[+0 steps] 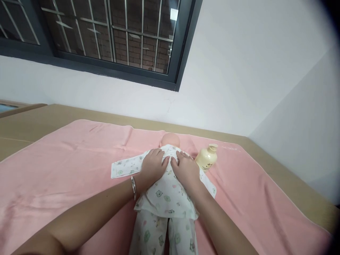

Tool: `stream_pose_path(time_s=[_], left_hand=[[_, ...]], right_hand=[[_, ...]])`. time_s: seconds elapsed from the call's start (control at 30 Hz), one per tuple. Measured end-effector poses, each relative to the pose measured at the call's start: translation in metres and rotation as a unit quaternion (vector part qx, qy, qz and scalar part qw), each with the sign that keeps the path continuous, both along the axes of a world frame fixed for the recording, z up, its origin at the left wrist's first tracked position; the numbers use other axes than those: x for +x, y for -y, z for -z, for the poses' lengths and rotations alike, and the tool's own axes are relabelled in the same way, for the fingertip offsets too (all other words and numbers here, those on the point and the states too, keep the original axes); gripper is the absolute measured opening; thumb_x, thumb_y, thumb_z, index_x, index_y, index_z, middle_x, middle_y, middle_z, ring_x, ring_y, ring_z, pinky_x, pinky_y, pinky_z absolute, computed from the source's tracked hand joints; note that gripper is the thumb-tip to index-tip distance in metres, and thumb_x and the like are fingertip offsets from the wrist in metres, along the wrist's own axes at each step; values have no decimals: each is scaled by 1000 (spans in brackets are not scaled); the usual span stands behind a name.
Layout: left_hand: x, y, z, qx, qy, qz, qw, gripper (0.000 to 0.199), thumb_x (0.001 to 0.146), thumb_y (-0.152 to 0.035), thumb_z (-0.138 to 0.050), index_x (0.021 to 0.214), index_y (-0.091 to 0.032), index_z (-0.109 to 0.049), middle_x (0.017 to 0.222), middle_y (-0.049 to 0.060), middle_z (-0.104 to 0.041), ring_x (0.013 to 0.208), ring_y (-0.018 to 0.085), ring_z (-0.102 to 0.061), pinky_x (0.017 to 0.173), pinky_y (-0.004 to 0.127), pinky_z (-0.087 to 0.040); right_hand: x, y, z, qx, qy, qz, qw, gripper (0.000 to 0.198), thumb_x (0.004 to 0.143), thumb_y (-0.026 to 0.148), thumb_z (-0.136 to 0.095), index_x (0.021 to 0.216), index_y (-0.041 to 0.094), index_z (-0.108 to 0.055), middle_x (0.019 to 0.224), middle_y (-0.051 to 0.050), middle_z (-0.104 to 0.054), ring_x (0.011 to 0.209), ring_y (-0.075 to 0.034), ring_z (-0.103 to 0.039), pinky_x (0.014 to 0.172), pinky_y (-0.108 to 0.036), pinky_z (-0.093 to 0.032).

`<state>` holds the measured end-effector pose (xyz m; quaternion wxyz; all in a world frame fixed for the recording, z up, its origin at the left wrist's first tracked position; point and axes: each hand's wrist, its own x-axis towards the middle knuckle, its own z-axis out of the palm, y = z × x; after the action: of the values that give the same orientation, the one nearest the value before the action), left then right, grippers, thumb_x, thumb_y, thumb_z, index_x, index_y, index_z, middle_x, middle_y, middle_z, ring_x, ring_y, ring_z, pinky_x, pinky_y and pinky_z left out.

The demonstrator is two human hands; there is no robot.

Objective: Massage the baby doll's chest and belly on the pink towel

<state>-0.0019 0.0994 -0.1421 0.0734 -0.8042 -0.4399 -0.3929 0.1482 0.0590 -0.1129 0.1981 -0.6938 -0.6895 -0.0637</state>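
Note:
A baby doll (170, 139) lies on a pink blanket (87, 148), its head toward the wall. It wears a white printed top (167, 194) and matching trousers (151, 232). My left hand (154, 166) rests flat on the upper left of the top, fingers stretched toward the doll's head. On the upper right, my right hand (187, 170) lies flat in the same way, the two thumbs close together. One sleeve (126, 167) extends out to the left; the other is partly hidden by my right forearm. A silver bangle (133, 187) circles my left wrist.
A pale yellow pump-type bottle (207, 157) stands on the blanket, just right of the doll. Beneath the blanket is a wooden surface (61, 111) that meets a white wall (225, 78). A dark-framed barred window (119, 35) is above.

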Motion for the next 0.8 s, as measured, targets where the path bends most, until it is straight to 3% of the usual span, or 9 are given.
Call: stream_pose_path(time_s=[0.13,0.27,0.37,0.47,0.6,0.7,0.8], left_hand=[[-1,-8,-3,-68,-8,51,996,25,96,-26,-44,112,-16,-60,114,11,-67,109,26,-59,98,45,-47],[-1,-12,-2,-59,-14,98,993,31,97,-21,-40,123,-15,-56,126,10,-63,117,24,-55,105,44,-43],[-1,-10,1,-21,-5,98,995,26,96,-20,-41,114,-15,-60,118,10,-66,111,23,-58,100,42,-46],[-1,-6,3,19,5,82,996,22,97,-22,-41,97,-18,-63,101,8,-69,98,23,-61,89,41,-50],[0,-2,1,12,6,53,998,23,96,-24,-41,88,-18,-61,91,9,-67,92,24,-60,84,41,-50],[0,-3,-3,-43,0,38,998,21,95,-26,-43,100,-16,-61,101,11,-66,100,26,-59,90,44,-49],[-2,-5,-7,-95,-21,70,993,29,97,-26,-40,120,-16,-56,119,11,-63,114,27,-55,101,47,-44]], right_hand=[[13,-13,7,-23,-23,-58,998,48,98,35,-38,139,13,-49,140,-16,-53,134,-27,-45,111,-43,-28],[16,-16,10,-26,-19,-97,995,48,100,32,-35,143,15,-45,145,-14,-49,136,-25,-41,112,-41,-27],[8,-9,7,-10,6,-73,997,44,99,29,-35,139,17,-50,140,-13,-55,131,-26,-47,109,-41,-29],[-2,1,4,23,39,-37,998,41,99,29,-34,130,17,-58,121,-14,-66,117,-27,-58,107,-43,-30],[-4,4,4,28,35,-6,999,40,98,32,-36,124,18,-63,114,-13,-69,110,-26,-62,108,-44,-28],[4,-4,8,-3,2,-10,1000,45,96,35,-39,132,17,-57,130,-15,-61,126,-28,-52,111,-47,-26],[13,-12,13,-26,-23,-39,999,51,95,33,-36,142,16,-46,143,-15,-51,136,-29,-41,114,-51,-22]])
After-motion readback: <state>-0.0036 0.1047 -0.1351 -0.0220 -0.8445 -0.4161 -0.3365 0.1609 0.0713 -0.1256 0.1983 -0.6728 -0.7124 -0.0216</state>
